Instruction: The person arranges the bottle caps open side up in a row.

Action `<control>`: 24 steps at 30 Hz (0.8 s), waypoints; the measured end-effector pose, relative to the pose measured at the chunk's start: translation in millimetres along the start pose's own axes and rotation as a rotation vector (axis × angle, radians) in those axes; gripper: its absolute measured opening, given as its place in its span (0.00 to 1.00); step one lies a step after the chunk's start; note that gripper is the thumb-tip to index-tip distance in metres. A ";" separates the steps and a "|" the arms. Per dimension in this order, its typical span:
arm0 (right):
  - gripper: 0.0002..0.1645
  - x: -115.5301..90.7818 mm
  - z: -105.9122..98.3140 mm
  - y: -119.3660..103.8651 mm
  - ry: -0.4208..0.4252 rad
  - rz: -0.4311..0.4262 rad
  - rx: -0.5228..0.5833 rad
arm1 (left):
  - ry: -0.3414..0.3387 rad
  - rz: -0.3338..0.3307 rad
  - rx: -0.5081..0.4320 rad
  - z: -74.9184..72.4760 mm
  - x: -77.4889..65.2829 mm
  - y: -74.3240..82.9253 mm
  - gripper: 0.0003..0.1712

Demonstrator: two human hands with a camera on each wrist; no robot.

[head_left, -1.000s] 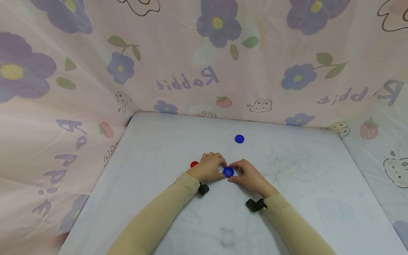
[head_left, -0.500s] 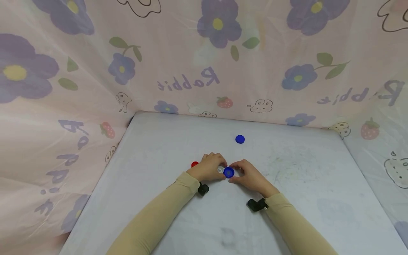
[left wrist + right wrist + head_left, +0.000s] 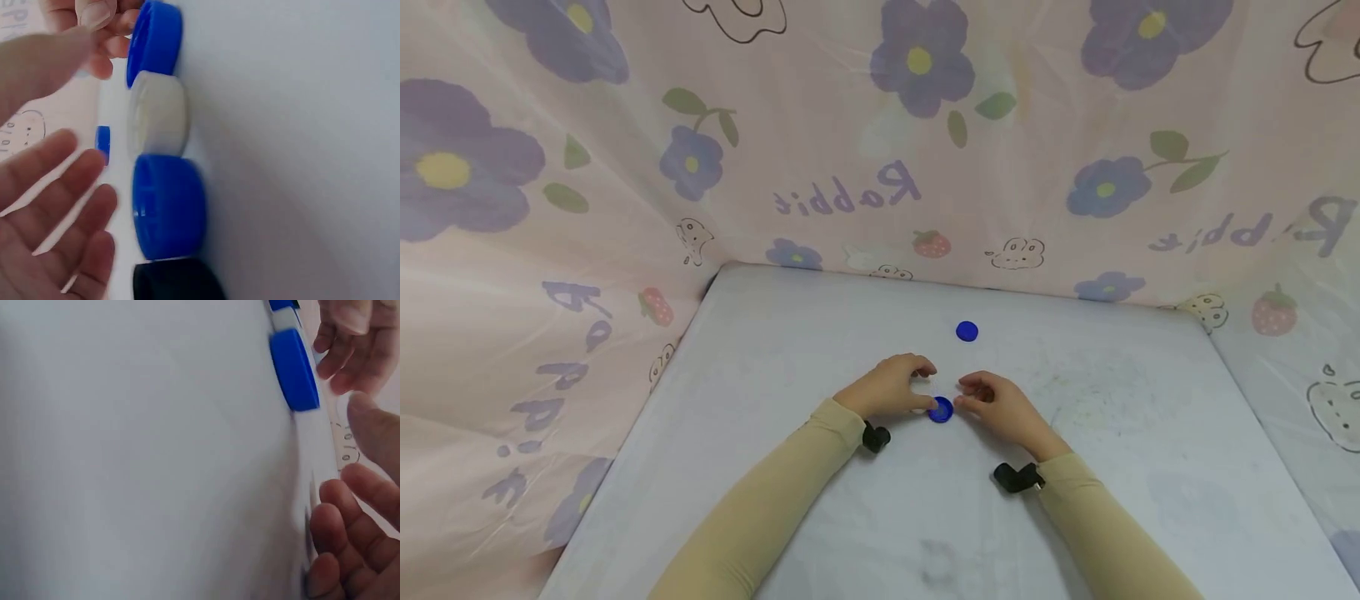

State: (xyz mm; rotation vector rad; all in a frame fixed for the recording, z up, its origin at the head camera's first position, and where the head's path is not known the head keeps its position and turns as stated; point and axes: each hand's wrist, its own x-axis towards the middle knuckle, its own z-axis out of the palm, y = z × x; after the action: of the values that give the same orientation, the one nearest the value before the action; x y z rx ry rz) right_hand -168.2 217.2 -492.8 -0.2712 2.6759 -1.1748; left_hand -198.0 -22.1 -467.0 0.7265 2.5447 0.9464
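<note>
Bottle caps stand in a row under my hands: in the left wrist view a blue cap point(image 3: 165, 37), a white cap point(image 3: 164, 115), a second blue cap point(image 3: 172, 206) and a dark one point(image 3: 178, 281), side by side. From the head, only the blue end cap point(image 3: 942, 411) shows well; my left hand point(image 3: 886, 388) covers most of the others. That hand is spread above the row, thumb overlapping the blue cap's edge. My right hand point(image 3: 1006, 410) is just right of the blue cap, fingers loosely bent and holding nothing.
Another blue cap point(image 3: 967, 332) lies farther back on the white tabletop point(image 3: 820, 317). Flower-printed curtains point(image 3: 820, 125) enclose the back and sides. A small black camera point(image 3: 876, 437) sits at the left wrist, another point(image 3: 1017, 477) at the right.
Both hands have loosened from around the row's end. The right hand has drawn back to the right, and the left has lifted its fingers. A red cap seen before is now hidden.
</note>
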 end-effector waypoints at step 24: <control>0.43 54.8 -20.7 11.3 0.175 0.063 0.102 | 0.174 -0.132 -0.432 -10.0 75.6 0.7 0.35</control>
State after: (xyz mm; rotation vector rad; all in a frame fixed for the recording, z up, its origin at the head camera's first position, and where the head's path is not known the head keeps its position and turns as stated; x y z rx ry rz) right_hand -227.2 225.7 -493.7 -0.0705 2.7366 -1.3680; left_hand -264.1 16.0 -468.7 0.3587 2.3630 1.4994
